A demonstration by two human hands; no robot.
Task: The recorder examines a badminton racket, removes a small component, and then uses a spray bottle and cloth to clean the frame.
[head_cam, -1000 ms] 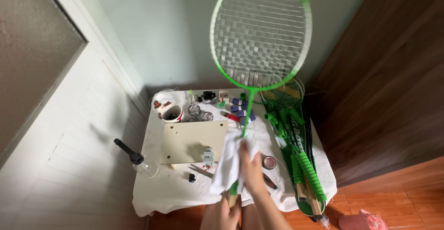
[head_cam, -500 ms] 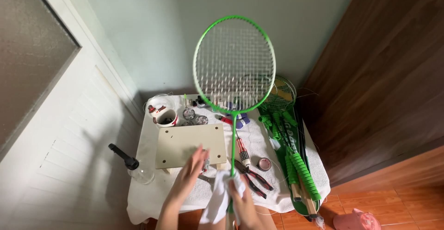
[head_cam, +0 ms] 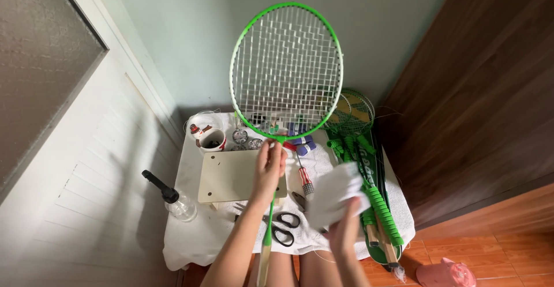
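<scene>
My left hand point(head_cam: 269, 167) grips a green badminton racket point(head_cam: 287, 67) at the throat, just below its strung head, holding it upright over a small table point(head_cam: 190, 241) covered with a white cloth. The racket's shaft runs down to a wooden handle point(head_cam: 264, 264) near my knees. My right hand point(head_cam: 345, 229) holds a crumpled white cloth point(head_cam: 336, 193) to the right of the shaft, apart from the racket.
On the table lie a beige board point(head_cam: 231, 175), black scissors point(head_cam: 283, 228), a red-handled screwdriver point(head_cam: 304, 178), a mug point(head_cam: 211, 138), small jars and a clear spray bottle point(head_cam: 173, 199). More green rackets point(head_cam: 369, 189) lie along the right edge. A white door stands left, a brown wooden wall right.
My left hand has slid up the shaft to the racket's throat. My right hand has moved off to the right with the white cloth. The racket head sits lower and more centred.
</scene>
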